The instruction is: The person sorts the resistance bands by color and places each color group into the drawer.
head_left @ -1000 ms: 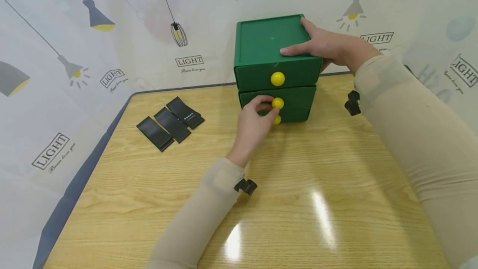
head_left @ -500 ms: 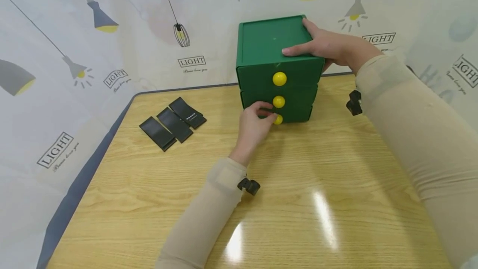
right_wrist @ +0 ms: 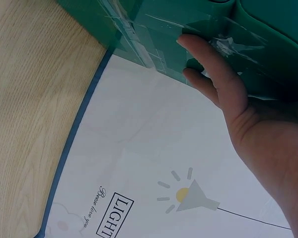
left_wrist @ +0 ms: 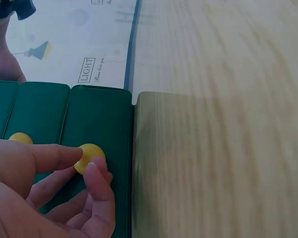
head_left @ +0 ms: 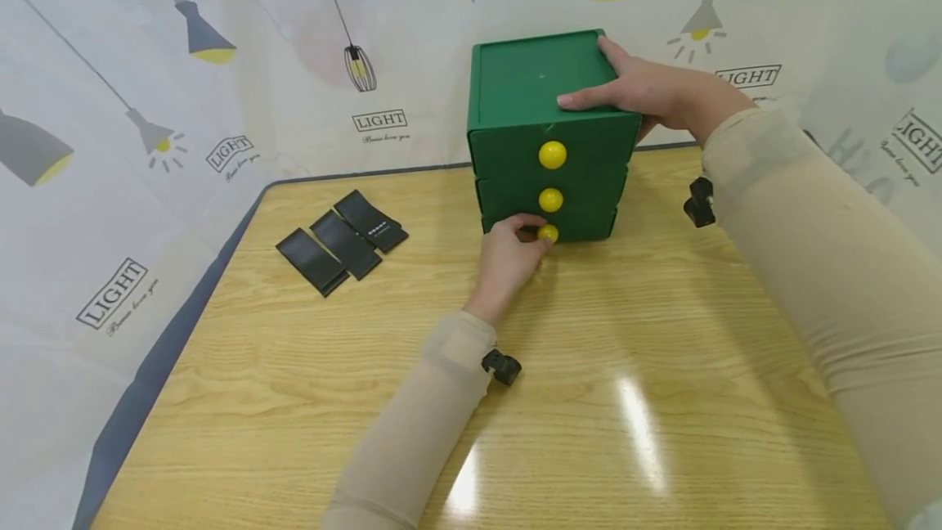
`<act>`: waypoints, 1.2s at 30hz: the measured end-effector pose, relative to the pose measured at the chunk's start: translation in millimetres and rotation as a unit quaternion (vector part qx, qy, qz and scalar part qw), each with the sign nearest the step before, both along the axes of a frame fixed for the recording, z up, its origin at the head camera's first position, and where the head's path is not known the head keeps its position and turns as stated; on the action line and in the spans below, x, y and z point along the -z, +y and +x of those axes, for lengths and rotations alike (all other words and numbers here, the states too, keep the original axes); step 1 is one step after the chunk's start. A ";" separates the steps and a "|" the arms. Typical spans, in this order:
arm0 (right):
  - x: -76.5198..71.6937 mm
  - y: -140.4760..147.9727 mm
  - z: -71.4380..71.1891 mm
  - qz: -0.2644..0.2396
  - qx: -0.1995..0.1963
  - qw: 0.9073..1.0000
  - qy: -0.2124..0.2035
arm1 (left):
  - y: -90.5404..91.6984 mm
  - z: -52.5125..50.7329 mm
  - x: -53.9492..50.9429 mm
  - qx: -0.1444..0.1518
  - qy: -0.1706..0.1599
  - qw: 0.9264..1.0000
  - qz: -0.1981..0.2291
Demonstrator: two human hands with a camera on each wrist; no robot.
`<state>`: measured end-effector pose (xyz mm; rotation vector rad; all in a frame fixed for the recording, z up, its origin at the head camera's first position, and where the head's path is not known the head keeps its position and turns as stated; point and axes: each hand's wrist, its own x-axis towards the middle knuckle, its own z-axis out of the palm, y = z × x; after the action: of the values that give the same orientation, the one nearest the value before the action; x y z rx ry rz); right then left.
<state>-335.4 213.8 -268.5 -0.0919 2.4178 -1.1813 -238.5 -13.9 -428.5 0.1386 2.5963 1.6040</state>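
A green drawer box (head_left: 545, 76) with three stacked drawers stands at the back of the table. Each drawer front bears a round yellow knob. My left hand (head_left: 508, 260) pinches the lowest knob (head_left: 548, 233) between thumb and fingers; the left wrist view shows fingertips at both sides of that knob (left_wrist: 91, 157). Above it, the middle knob (head_left: 550, 200) and top knob (head_left: 553, 155) are untouched. My right hand (head_left: 648, 92) rests on the box's top right edge, thumb lying on top. In the right wrist view, fairly straight fingers (right_wrist: 213, 69) touch the box's side.
Several flat black strips or pouches (head_left: 342, 242) lie on the wooden table (head_left: 589, 399), left of the box. A pale cloth backdrop (head_left: 272, 64) printed with lamps stands behind. Clear tape (right_wrist: 154, 54) crosses the box's side.
My left hand has moved down from the middle knob to the lowest one and now pinches it. The right hand has stayed on the box. The head view has shifted slightly.
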 end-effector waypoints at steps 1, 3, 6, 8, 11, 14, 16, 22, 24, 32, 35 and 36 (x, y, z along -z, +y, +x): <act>0.0 0.0 0.1 -0.001 0.000 1.000 0.000 | 0.3 -0.2 0.2 -0.003 0.001 1.000 0.001; 0.1 -0.1 0.1 0.000 0.001 1.000 0.001 | 0.6 -0.1 0.1 -0.008 0.002 1.000 0.000; 0.0 -0.3 -0.1 0.001 -0.001 1.000 0.002 | 0.3 1.2 -1.0 -0.013 0.006 1.000 -0.005; -0.2 -0.1 -0.2 0.003 -0.002 1.000 0.002 | 0.0 2.6 -2.1 -0.015 0.008 1.000 -0.013; -0.9 0.8 -0.2 0.008 -0.002 1.000 0.004 | 0.3 4.4 -4.1 -0.012 0.015 0.999 -0.033; -1.6 1.5 0.2 0.010 0.000 1.000 0.007 | 0.9 5.7 -5.9 -0.006 0.022 0.999 -0.049; -1.7 1.2 0.5 0.007 0.001 1.000 0.007 | 0.3 7.0 -6.0 0.000 0.028 0.998 -0.060; 1.1 -1.1 0.4 0.000 -0.003 1.000 0.002 | -8.9 24.4 -4.3 0.026 0.027 0.996 -0.083; 1.5 -0.6 0.0 0.003 -0.003 1.000 0.003 | -11.2 33.1 -5.0 0.036 0.026 0.995 -0.088; 0.8 0.4 -0.1 0.006 -0.004 1.000 0.004 | -16.5 67.1 -10.9 0.068 0.008 0.993 -0.099; 1.1 0.1 0.4 0.005 -0.003 1.000 0.004 | -17.9 75.6 -11.4 0.075 0.008 0.991 -0.107; 1.2 -0.2 0.6 0.005 -0.003 1.000 0.005 | -18.5 77.5 -11.3 0.077 0.010 0.991 -0.109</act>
<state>-334.8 213.5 -269.7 -0.1011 2.4301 -1.1683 -161.0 -32.4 -417.3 0.3318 2.6790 1.2678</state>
